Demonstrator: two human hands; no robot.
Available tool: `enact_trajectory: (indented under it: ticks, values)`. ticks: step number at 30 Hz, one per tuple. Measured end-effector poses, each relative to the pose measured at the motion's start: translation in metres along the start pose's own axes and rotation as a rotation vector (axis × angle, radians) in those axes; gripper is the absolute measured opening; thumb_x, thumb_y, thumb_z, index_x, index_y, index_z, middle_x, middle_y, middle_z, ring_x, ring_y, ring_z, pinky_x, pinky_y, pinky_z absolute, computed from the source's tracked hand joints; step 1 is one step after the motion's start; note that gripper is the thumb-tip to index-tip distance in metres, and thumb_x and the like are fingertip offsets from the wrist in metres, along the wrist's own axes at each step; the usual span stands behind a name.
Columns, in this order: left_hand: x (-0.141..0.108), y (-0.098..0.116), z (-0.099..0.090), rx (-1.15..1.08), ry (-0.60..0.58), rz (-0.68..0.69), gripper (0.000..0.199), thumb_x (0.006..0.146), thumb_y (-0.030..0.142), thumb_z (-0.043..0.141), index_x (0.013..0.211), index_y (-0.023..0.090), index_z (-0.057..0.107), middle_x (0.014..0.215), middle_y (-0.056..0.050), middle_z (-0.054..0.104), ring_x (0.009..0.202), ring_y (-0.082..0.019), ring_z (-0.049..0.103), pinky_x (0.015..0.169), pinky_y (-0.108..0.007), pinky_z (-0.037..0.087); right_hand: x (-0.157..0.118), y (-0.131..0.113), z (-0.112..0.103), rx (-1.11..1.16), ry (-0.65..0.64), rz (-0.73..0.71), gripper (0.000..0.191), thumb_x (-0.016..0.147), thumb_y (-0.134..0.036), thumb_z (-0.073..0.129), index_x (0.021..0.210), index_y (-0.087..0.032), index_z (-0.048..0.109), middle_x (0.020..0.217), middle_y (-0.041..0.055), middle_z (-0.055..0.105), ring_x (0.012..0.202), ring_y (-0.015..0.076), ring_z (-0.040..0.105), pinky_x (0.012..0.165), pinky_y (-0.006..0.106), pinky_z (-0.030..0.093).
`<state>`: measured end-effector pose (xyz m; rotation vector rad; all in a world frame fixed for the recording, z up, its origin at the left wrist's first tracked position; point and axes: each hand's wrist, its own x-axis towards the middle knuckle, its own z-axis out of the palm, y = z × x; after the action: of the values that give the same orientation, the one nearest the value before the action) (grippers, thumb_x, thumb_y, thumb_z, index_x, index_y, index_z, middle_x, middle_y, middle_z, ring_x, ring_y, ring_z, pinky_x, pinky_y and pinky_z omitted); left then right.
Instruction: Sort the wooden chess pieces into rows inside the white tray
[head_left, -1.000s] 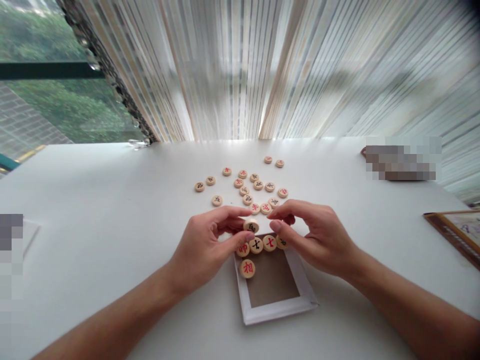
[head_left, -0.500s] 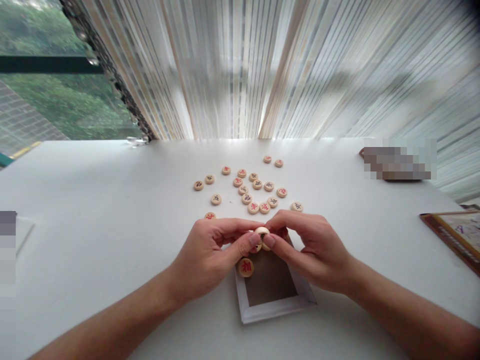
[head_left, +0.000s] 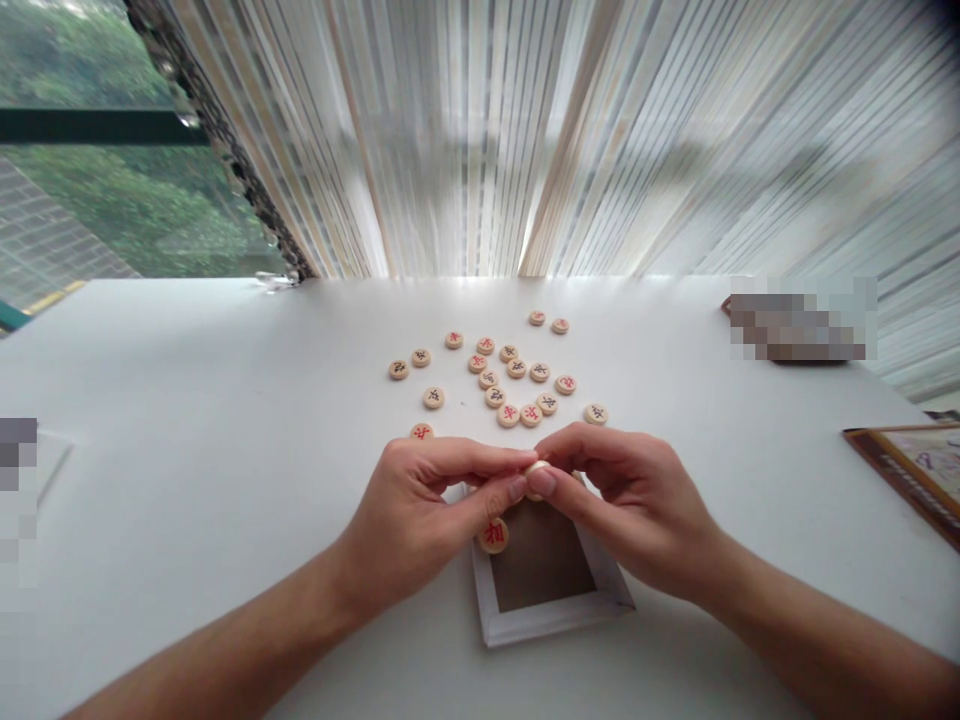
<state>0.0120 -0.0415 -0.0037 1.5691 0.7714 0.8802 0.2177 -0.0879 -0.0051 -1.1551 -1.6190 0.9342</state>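
White table below, your left hand and right hand together pinching one piece, round, pale, its marking hidden, over the tray's far end.

Pale round piece, perhaps tilted, above white-rimmed box

A striped curtain, window and white table suggest a home.
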Motion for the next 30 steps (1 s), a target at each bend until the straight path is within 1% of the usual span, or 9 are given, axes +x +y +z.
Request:
enact_trajectory:
  ticks: [3, 5, 8, 11, 16, 21, 23, 27, 30]
  values:
    - [0.0004, 0.0, 0.0003, -0.005, 0.003, 0.054, 0.018, 0.088, 0.016, 0.085, 0.103, 0.026, 0.09, 0.099, -0.004, 0.088, 0.087, -0.021, 0.083, 0.085, -0.03, 0.069, 0.0007, -0.0028, 0.0021, 0.16, 0.006, 0.102, 0.019, 0.091, -0.036, 0.086, 0.086, -0.019, 0.077, 0.074, 0.002, 0.072, 0.067, 0.015, 0.063, 0.059, 0.023, 0.05]
    - [0.0008, 0.0003, 0.0004, -0.003, 0.007, 0.072, 0.019, 0.088, 0.015, 0.085, 0.102, 0.027, 0.09, 0.097, -0.004, 0.087, 0.088, -0.021, 0.082, 0.085, -0.031, 0.068, 0.0016, -0.0041, 0.0029, 0.252, 0.011, 0.145, 0.02, 0.086, -0.036, 0.09, 0.087, -0.02, 0.079, 0.075, 0.0023, 0.073, 0.068, 0.0155, 0.066, 0.061, 0.023, 0.053]
    - [0.0016, 0.0016, 0.0001, -0.017, 0.016, 0.065, 0.018, 0.086, 0.015, 0.086, 0.098, 0.027, 0.09, 0.096, -0.004, 0.087, 0.089, -0.021, 0.08, 0.083, -0.029, 0.066, 0.0028, -0.005, 0.0032, 0.345, 0.008, 0.178, 0.017, 0.083, -0.033, 0.093, 0.089, -0.021, 0.083, 0.078, 0.0032, 0.078, 0.071, 0.0155, 0.07, 0.065, 0.022, 0.057]
    - [0.0026, 0.0028, -0.0003, -0.077, 0.008, 0.03, 0.018, 0.086, 0.014, 0.085, 0.097, 0.027, 0.091, 0.096, -0.005, 0.086, 0.089, -0.02, 0.08, 0.082, -0.028, 0.066, 0.0038, -0.0054, 0.0029, 0.405, -0.002, 0.192, 0.017, 0.082, -0.032, 0.094, 0.092, -0.023, 0.086, 0.081, 0.0035, 0.081, 0.074, 0.0155, 0.074, 0.068, 0.021, 0.06]
    - [0.0042, 0.003, 0.0001, -0.182, 0.005, -0.031, 0.017, 0.085, 0.013, 0.084, 0.096, 0.024, 0.09, 0.094, -0.006, 0.085, 0.088, -0.021, 0.079, 0.076, -0.027, 0.066, 0.0052, -0.0051, 0.0017, 0.433, -0.014, 0.187, 0.018, 0.089, -0.04, 0.087, 0.094, -0.023, 0.088, 0.076, 0.0043, 0.079, 0.073, 0.0171, 0.074, 0.069, 0.025, 0.063]
    - [0.0031, 0.0044, 0.0009, -0.236, 0.005, -0.057, 0.012, 0.085, 0.015, 0.084, 0.095, 0.021, 0.09, 0.093, -0.007, 0.085, 0.087, -0.022, 0.08, 0.078, -0.03, 0.068, 0.0056, -0.0033, 0.0, 0.432, -0.032, 0.194, 0.019, 0.091, -0.04, 0.085, 0.097, -0.023, 0.088, 0.075, 0.0045, 0.078, 0.073, 0.0174, 0.074, 0.07, 0.028, 0.064]
    - [0.0018, 0.0046, 0.0015, -0.221, 0.008, -0.07, 0.011, 0.085, 0.017, 0.085, 0.095, 0.02, 0.089, 0.093, -0.007, 0.085, 0.087, -0.021, 0.079, 0.078, -0.029, 0.067, 0.0054, -0.0033, 0.0002, 0.424, -0.033, 0.196, 0.019, 0.089, -0.04, 0.087, 0.097, -0.023, 0.088, 0.076, 0.0047, 0.079, 0.074, 0.0182, 0.075, 0.07, 0.028, 0.065]
    - [-0.0001, 0.003, 0.003, -0.169, 0.021, -0.093, 0.008, 0.084, 0.021, 0.088, 0.092, 0.02, 0.088, 0.089, -0.006, 0.084, 0.082, -0.019, 0.078, 0.07, -0.025, 0.065, 0.0046, -0.0037, 0.0023, 0.404, -0.012, 0.218, 0.02, 0.08, -0.035, 0.095, 0.095, -0.023, 0.088, 0.08, 0.0053, 0.082, 0.076, 0.0193, 0.076, 0.069, 0.026, 0.063]
    - [-0.0006, 0.0018, 0.003, -0.148, 0.025, -0.084, 0.009, 0.084, 0.022, 0.089, 0.093, 0.021, 0.089, 0.09, -0.006, 0.085, 0.083, -0.018, 0.077, 0.073, -0.024, 0.064, 0.0044, -0.0041, 0.0037, 0.437, -0.001, 0.23, 0.019, 0.077, -0.029, 0.097, 0.094, -0.025, 0.089, 0.079, 0.004, 0.082, 0.075, 0.0175, 0.075, 0.068, 0.023, 0.062]
